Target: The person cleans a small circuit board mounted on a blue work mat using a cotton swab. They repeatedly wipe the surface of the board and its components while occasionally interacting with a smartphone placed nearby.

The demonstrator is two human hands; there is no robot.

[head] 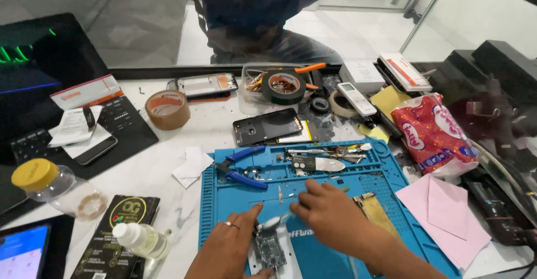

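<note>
Both my hands work low on a blue repair mat [386, 192]. My left hand [226, 245], a ring on one finger, steadies an opened phone frame with a circuit board [270, 251]. My right hand [330, 212] pinches a thin silvery tool [274, 221], whose tip rests on the top of the board. Blue-handled pliers [241, 170] lie on the mat above my left hand. Small metal parts and tweezers [321, 159] lie along the mat's top edge.
A black phone back [267, 126], brown tape roll [167, 109], black tape roll [284, 87], white remote [356, 98], red snack bag [433, 133], pink envelope [447, 214], yellow-capped jar [53, 187] and small white bottle [140, 239] surround the mat. Another person [257, 10] sits beyond the table.
</note>
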